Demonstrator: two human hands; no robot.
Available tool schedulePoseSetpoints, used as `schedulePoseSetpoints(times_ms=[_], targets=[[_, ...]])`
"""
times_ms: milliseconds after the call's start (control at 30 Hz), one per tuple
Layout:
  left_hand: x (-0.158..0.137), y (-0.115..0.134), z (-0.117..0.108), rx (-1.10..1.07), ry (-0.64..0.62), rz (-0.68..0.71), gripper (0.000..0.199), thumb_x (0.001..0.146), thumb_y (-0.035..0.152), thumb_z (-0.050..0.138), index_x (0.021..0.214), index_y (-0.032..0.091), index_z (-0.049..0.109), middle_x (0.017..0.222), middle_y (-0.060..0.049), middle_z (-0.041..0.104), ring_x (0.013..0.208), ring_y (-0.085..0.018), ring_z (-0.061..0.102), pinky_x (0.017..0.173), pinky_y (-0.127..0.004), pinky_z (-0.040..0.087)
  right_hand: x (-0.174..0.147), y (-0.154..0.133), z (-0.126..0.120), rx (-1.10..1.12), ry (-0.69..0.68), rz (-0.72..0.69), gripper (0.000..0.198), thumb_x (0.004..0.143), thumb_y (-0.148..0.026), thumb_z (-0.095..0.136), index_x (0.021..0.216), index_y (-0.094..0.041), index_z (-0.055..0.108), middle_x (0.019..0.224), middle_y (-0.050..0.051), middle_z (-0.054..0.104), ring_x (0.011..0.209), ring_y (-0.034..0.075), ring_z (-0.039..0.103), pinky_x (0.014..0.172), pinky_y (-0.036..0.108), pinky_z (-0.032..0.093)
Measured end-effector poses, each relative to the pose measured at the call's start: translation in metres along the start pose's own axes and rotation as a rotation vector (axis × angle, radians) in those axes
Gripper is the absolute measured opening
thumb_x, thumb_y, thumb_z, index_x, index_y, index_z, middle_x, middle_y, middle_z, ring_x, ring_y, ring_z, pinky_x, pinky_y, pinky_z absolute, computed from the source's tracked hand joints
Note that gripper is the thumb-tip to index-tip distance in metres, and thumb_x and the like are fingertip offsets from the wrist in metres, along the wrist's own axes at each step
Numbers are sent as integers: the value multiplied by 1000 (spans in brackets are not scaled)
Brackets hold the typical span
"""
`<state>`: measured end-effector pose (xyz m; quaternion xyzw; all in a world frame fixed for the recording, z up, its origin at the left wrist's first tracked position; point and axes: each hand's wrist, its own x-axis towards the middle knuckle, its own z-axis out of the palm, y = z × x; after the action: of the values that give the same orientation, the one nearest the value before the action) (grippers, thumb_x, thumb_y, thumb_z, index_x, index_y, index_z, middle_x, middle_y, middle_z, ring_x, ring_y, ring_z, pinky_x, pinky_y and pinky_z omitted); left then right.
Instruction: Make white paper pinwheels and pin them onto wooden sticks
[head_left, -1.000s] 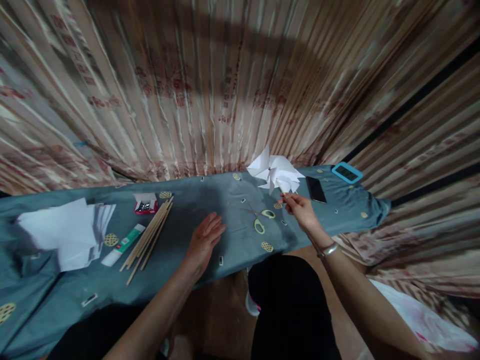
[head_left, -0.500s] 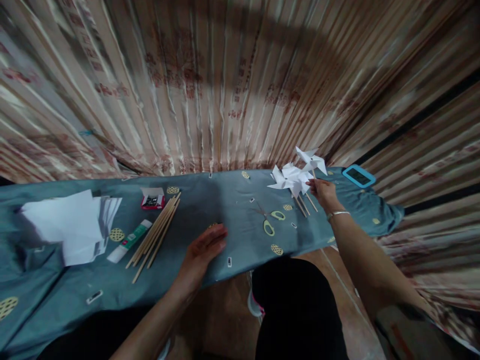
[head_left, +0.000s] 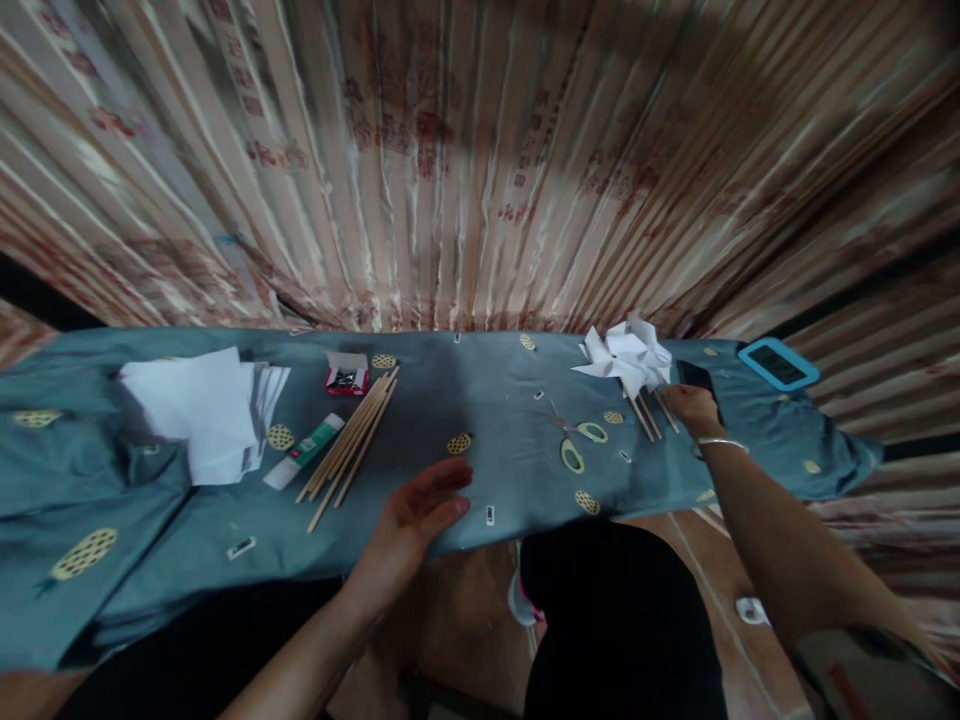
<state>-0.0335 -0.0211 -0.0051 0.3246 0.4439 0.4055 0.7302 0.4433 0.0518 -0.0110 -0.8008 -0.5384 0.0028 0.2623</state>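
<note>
On the right of the cloth lie white paper pinwheels (head_left: 622, 355) in an overlapping pile, their wooden sticks pointing toward me. My right hand (head_left: 691, 410), a bangle on its wrist, is closed at the pile's right edge around the stick of one pinwheel; its fingertips are partly hidden. My left hand (head_left: 420, 515) hovers near the table's front edge with its fingers apart and holds nothing. Between the hands lie scissors (head_left: 574, 440) with yellow-green handles. Nearer my left hand is a bundle of wooden sticks (head_left: 352, 445), beside a green and white glue stick (head_left: 306, 450).
White paper sheets (head_left: 199, 410) are stacked at the left. A small red open box (head_left: 347, 375) of dark metal bits stands behind the sticks. A dark phone (head_left: 697, 376) and a blue-framed tablet (head_left: 778, 364) lie at the right. A pleated curtain (head_left: 450, 200) hangs behind the table.
My right hand has lowered the raised pinwheel onto the pile. My left hand's fingers have spread a little. The view has shifted, so the table things appear farther right.
</note>
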Motion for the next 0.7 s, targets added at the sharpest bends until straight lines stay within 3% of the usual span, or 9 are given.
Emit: schedulePoseSetpoints(times_ms=[100,200,267,367,500,700], targets=[[-7,1,-7,16,6,37,41,58,32,88,96,22,77,106,-10,76,110,-30,66,102,-42,45,-7,-17,-6,-92,-24,178,28,93,-33,62,119,-24,61,123,7,62,107,21,63,87,37,55],[-12,-3,-15,49,2,84,35,63,29,84,96,22,77,105,-10,76,108,-28,67,105,-41,43,-17,-48,-2,-103,-21,178,16,87,-24,62,91,-13,73,90,22,70,91,35,68,73,46,49],[-14,-6,-22,88,2,113,31,66,28,81,96,21,77,105,-10,76,107,-28,67,104,-41,43,-29,-75,9,-50,-35,84,21,86,-25,61,98,-14,74,91,21,73,87,34,70,75,45,48],[-16,-9,-31,184,17,167,25,70,28,76,94,21,78,103,-10,76,104,-28,67,98,-40,46,-57,-129,39,67,-112,-84,25,85,-30,62,103,-20,75,96,12,77,76,25,71,72,36,52],[-20,-4,-38,351,15,277,17,78,30,69,88,22,79,94,-9,76,92,-26,69,86,-35,49,-104,-215,87,301,-330,-470,27,89,-33,54,104,-22,74,106,6,77,91,24,72,83,37,55],[-31,2,-49,543,-43,367,18,84,27,61,83,24,79,85,-7,75,79,-22,68,75,-30,49,-150,-336,125,371,-459,-799,23,93,-20,50,99,-19,73,95,6,78,84,19,72,78,31,54]])
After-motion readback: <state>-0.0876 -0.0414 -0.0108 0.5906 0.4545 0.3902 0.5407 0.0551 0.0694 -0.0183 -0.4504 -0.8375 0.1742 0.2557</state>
